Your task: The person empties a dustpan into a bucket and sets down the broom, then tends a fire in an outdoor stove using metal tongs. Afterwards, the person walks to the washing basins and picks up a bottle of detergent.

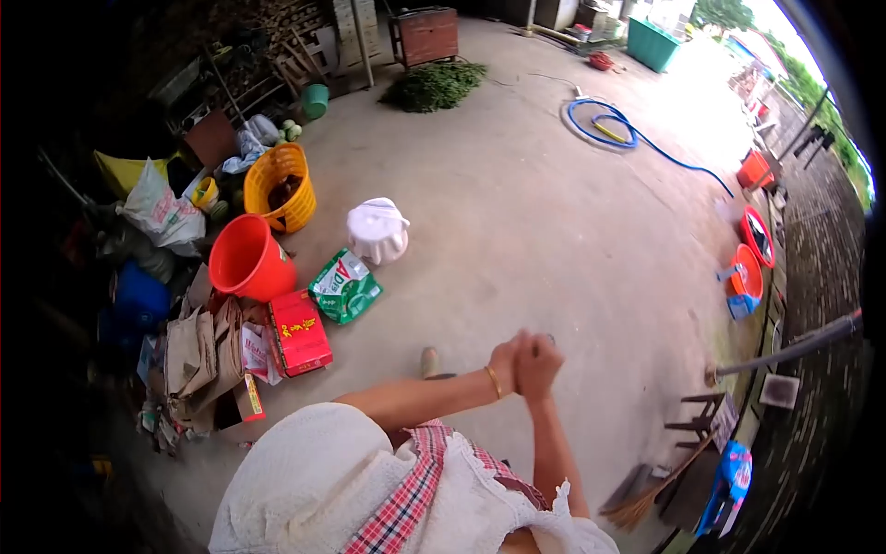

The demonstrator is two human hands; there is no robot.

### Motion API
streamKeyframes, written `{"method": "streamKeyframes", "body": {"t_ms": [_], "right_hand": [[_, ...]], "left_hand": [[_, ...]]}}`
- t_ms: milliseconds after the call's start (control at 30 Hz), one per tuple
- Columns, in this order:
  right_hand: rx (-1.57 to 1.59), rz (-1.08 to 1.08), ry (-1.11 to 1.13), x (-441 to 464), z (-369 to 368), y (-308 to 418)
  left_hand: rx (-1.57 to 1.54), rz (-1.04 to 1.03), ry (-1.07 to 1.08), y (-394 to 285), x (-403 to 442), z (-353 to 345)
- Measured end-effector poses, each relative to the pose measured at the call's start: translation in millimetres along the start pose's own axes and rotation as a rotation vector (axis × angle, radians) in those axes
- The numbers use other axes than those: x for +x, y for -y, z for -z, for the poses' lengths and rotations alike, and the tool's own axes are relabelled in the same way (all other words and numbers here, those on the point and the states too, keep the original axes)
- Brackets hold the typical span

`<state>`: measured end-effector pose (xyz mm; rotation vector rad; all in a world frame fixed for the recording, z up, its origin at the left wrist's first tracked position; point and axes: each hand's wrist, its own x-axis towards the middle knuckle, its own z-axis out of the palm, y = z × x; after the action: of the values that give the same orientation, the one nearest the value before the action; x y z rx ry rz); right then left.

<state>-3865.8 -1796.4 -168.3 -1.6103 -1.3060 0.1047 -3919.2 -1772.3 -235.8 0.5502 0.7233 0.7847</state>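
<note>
In front of my body, above the concrete floor, my left hand (505, 364) and my right hand (538, 366) are pressed together. A gold-coloured bracelet (494, 382) circles the left wrist. Both hands look closed, with fingers bent; whether anything small sits between them is hidden. The nearest items lie off to the left: a red box (300, 334) with yellow lettering, a green and white bag (346, 288), and a white cloth-covered container (377, 231). Below my hands, a shoe tip (430, 362) shows on the floor.
An orange-red bucket (251, 258), a yellow basket (280, 187) and folded cardboard (194, 360) line the left. A blue hose (600, 125) and a heap of green leaves (432, 86) lie farther off. On the right are a broom (637, 506), a small stool (697, 420) and red basins (748, 272).
</note>
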Motion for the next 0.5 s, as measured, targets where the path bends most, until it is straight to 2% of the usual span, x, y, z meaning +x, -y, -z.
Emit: {"method": "streamKeyframes", "body": {"t_ms": [67,133,167,200,233,333,367,400,433,467,500], "right_hand": [[0.016,-0.331,0.041,47,-29,-37],[0.014,-0.301,0.069,75,-70,-39],[0.012,-0.261,0.077,96,-89,-34],[-0.080,-0.041,0.043,109,-112,-19],[-0.080,-0.037,0.045,129,-135,-10],[-0.021,0.116,0.115,211,-218,12],[-0.001,0.160,0.141,228,-238,16],[0.022,0.208,0.170,244,-255,18],[0.067,0.121,0.127,263,-287,-14],[0.025,-0.062,0.225,287,-304,-33],[0.028,-0.137,0.278,308,-325,-43]], "left_hand": [[-0.165,0.227,-0.203,-41,25,-6],[-0.134,0.243,-0.193,-80,57,7],[-0.267,0.234,-0.160,-99,78,16],[-0.399,0.227,-0.125,-123,99,24],[-0.402,0.223,-0.124,-144,116,37],[0.747,-0.687,-0.120,-229,171,72],[0.749,-0.679,-0.128,-235,197,82],[0.119,-0.354,-0.124,-234,232,95],[-0.506,-0.024,-0.112,-241,259,107],[-0.415,0.245,-0.357,-284,257,104],[-0.392,0.163,-0.339,-288,277,118]]}}
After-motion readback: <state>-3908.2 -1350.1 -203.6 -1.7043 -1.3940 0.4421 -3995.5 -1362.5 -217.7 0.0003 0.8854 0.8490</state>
